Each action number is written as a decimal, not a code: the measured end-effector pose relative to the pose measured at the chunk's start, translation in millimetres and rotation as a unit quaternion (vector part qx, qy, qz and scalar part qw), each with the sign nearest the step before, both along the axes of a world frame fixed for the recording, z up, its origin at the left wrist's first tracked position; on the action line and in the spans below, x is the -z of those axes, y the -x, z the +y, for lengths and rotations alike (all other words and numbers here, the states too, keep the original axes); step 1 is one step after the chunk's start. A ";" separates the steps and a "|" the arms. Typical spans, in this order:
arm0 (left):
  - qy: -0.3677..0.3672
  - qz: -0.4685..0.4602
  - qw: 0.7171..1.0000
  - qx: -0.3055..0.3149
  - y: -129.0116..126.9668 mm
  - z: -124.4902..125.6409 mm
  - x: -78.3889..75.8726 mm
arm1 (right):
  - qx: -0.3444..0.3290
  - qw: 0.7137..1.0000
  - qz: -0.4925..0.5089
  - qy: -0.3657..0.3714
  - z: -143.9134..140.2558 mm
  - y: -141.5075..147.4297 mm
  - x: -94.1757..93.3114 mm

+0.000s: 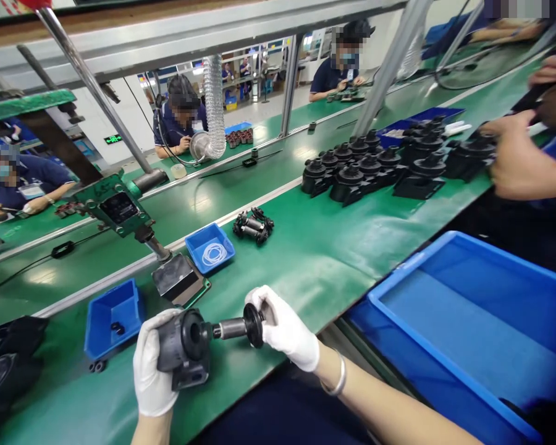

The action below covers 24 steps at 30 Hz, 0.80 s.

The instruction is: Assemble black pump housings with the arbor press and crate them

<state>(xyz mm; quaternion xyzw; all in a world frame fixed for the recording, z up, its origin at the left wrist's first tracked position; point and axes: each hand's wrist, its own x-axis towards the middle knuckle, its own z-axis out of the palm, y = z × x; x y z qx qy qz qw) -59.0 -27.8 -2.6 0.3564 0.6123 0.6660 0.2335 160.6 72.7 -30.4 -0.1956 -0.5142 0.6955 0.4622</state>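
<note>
My left hand, in a white glove, is wrapped round a black pump housing with a round opening facing right. In my gloved right hand is a rotor, a grey metal cylinder with a black disc at its right end, pinched by that disc. The rotor's left tip is close to the housing's opening; whether they touch I cannot tell. Beyond my hands, a small blue tray holds white rings. Several more rotors lie in a cluster on the green bench.
A green arbor press stands ahead on the left. Near it, a blue tray holds small black parts. Several black housings stand at the back right, beside a co-worker's hand. A large blue crate sits at the right.
</note>
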 end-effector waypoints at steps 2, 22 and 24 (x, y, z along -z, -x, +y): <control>-0.040 -0.037 0.998 0.002 -5.1 -1.0 5.1 | 0.006 0.999 -0.036 -0.028 -4.4 5.7 0.8; -0.092 0.246 0.949 0.175 -22.5 3.3 1.0 | 0.064 0.938 -0.215 -0.265 -15.3 24.3 -38.5; -0.104 0.253 0.948 0.161 -23.7 2.2 0.5 | 0.046 0.929 -0.246 -0.274 -13.3 24.4 -44.6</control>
